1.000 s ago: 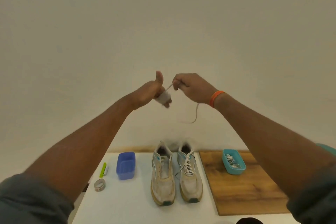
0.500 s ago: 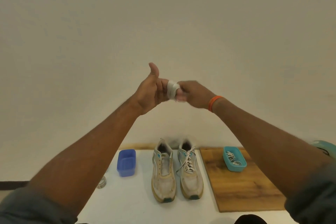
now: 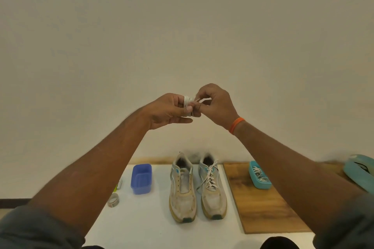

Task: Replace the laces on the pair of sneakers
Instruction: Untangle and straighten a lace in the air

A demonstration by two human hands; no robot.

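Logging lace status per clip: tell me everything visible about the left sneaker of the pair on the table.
The left sneaker is a worn, off-white running shoe with yellowed trim, a teal mark near the collar and a dark teal toe tip. Its eyelets stand empty: no lace, tongue exposed. It stands upright on its sole on the white table, toe toward the camera, heel toward the wall, close beside the still-laced right sneaker; whether they touch is unclear. Neither hand touches it.

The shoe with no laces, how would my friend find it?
Look at the white table, between the blue plastic tub and the brown wooden board. Two worn white sneakers stand side by side. It is the left sneaker, nearer the tub: bare eyelets, while the right sneaker is laced.
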